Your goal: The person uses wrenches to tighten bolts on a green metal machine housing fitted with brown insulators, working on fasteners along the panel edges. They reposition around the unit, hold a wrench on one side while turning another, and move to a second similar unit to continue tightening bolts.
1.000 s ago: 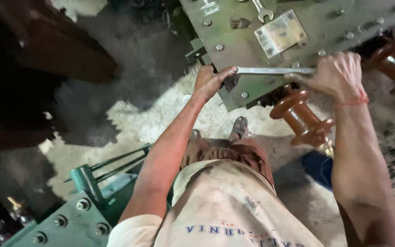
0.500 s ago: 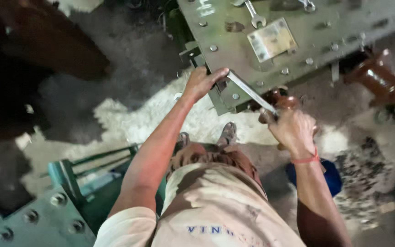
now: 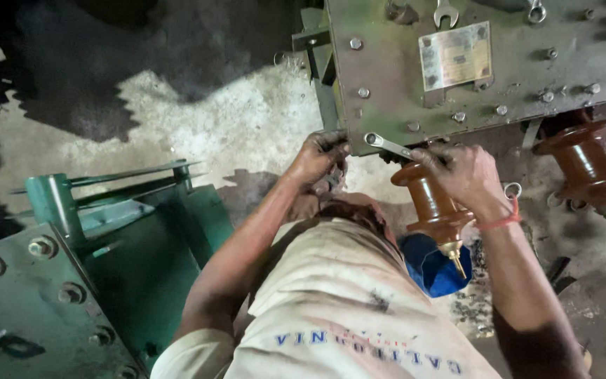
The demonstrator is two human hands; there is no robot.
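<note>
The person's right hand (image 3: 461, 172) was closed tight around the handle of a long silver metal spanner (image 3: 387, 145), whose ring end sat at the lower edge of the big green metal box lid (image 3: 387, 77), likely so it could grab a bolt there. The left hand (image 3: 320, 158) was curled under that same edge, maybe holding something steady, but what it held was hidden. A shiny brown ribbed insulator (image 3: 433, 207) stuck out just under the right hand and crowded it, and another green metal box (image 3: 50, 302) stood close on the left.
</note>
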